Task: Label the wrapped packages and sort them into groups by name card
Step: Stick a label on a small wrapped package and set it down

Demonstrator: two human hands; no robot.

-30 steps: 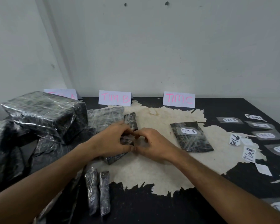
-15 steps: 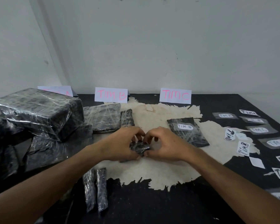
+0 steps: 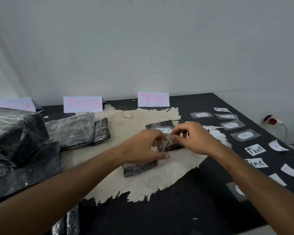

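Note:
A small dark wrapped package (image 3: 139, 167) lies on the pale worn patch of the table, just under my left hand (image 3: 143, 147). My right hand (image 3: 193, 138) is close beside the left one. Between their fingertips both hands pinch a small clear shiny piece of film or tape (image 3: 165, 141). Behind the hands lies a flat package with a TIM B label (image 3: 161, 125), partly hidden by them. Name cards stand along the back: TIM A (image 3: 26, 106), TIM B (image 3: 82, 104), TIM C (image 3: 153, 99).
Big wrapped packages (image 3: 15, 134) are heaped at the left, with a flat one (image 3: 71, 131) and a narrow one (image 3: 102, 131) in front of the TIM B card. Two slim packages (image 3: 71, 221) lie near the front edge. Several loose name labels (image 3: 246, 135) cover the table's right side.
Both hands gripped the small package before; now it lies on the table and the hands have moved right, above the TIM B-labelled package, pinching a clear piece.

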